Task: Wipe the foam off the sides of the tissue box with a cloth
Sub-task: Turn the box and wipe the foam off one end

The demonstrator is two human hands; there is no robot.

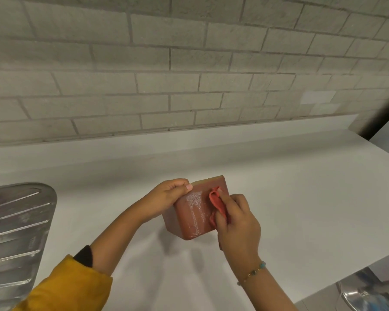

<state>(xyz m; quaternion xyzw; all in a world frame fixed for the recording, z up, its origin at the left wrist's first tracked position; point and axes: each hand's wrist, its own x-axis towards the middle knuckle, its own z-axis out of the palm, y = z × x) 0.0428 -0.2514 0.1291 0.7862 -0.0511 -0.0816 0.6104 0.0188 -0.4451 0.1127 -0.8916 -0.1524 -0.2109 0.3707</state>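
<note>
A reddish-brown tissue box point(190, 223) is tilted up off the white counter point(290, 198), its near side facing me with white foam streaks running down the left half. My left hand point(170, 196) grips the box's upper left edge, thumb on the near face. My right hand point(236, 218) holds a bunched red cloth point(217, 203) and presses it against the right part of the same face.
A steel sink drainboard point(16, 239) lies at the left edge of the counter. A grey brick-tiled wall point(189, 75) rises behind. Past the counter's right end, low down, some metal items point(364, 292) are visible.
</note>
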